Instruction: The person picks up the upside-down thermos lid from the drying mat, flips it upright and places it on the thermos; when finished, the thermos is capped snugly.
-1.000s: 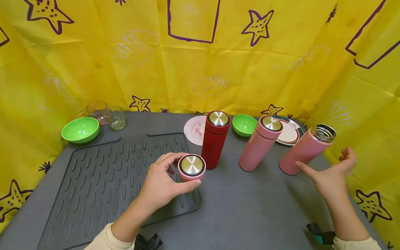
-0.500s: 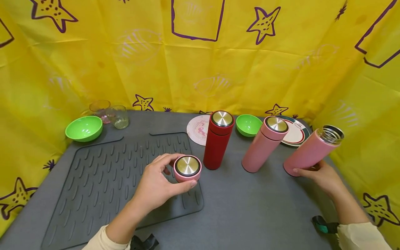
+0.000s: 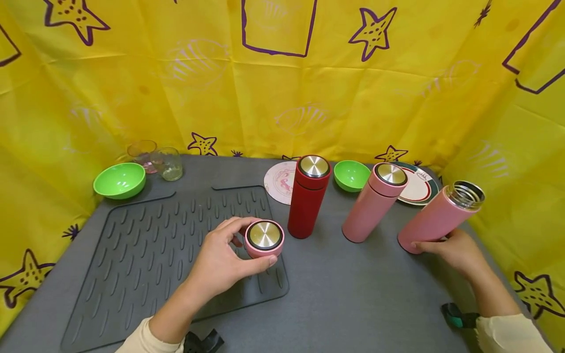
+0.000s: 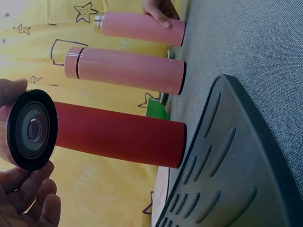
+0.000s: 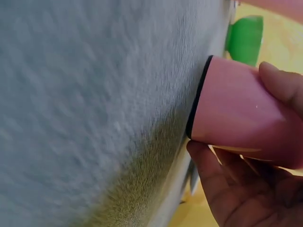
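Note:
My left hand [image 3: 220,264] pinches a pink bottle lid [image 3: 265,235] with a shiny steel top, held above the ridged mat. Its black-ringed underside [image 4: 47,106] faces the left wrist camera. At the right, my right hand [image 3: 459,252] grips a pink thermos bottle [image 3: 430,220] low on its body, thumb on the near side. Its steel mouth [image 3: 465,193] is uncovered. Between the hands stand a lidded red thermos [image 3: 306,211] and a lidded pink thermos [image 3: 366,213].
A dark drying mat [image 3: 145,260] covers the table's left part. Behind it are a green bowl [image 3: 119,181] and two glasses [image 3: 166,164]. Farther back lie a pink patterned plate [image 3: 278,181], another green bowl [image 3: 350,176] and a dark-rimmed plate [image 3: 419,184]. Yellow cloth [image 3: 282,98] hangs around.
My right hand has come in from beside the open pink thermos and now grips its lower body. The bottle has shifted slightly toward me. My left hand keeps the lid in almost the same place.

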`<state>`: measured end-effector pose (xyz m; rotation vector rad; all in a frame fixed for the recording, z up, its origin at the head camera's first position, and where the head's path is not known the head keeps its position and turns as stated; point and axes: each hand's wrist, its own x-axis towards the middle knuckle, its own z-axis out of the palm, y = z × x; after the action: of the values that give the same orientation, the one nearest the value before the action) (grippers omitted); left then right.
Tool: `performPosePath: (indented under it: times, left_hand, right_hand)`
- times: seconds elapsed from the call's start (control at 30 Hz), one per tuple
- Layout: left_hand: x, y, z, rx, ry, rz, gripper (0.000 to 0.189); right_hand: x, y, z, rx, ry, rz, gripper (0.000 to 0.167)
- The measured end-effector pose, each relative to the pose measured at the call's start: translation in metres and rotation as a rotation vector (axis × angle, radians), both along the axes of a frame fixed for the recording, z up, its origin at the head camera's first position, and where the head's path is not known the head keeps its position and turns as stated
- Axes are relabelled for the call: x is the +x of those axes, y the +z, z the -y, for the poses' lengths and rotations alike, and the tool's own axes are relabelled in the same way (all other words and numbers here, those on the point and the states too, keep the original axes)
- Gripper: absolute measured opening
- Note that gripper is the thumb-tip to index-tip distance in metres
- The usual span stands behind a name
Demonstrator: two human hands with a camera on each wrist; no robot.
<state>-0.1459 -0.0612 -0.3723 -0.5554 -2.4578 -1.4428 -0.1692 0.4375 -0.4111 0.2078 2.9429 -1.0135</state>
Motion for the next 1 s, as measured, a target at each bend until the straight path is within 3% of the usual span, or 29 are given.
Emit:
performPosePath:
  times: [0.2,0.57,0.73,1.0]
  left_hand:
    - [0.0,0.001,-0.002,0.021,-0.016,0.0,0.057]
    - [0.004,0.007,0.0,0.043,-0.043,-0.009,0.057]
    - [0.007,0.009,0.001,0.057,-0.063,-0.024,0.056]
    - [0.007,0.009,-0.005,0.091,-0.093,-0.037,0.057]
  right_hand:
    - [0.023,0.001,0.02,0.027,0.072,-0.099,0.06]
    - [0.057,-0.005,0.096,-0.135,0.273,-0.245,0.057]
    - [0.063,-0.008,0.135,-0.227,0.365,-0.244,0.063]
    - [0.06,-0.008,0.17,-0.213,0.43,-0.236,0.062]
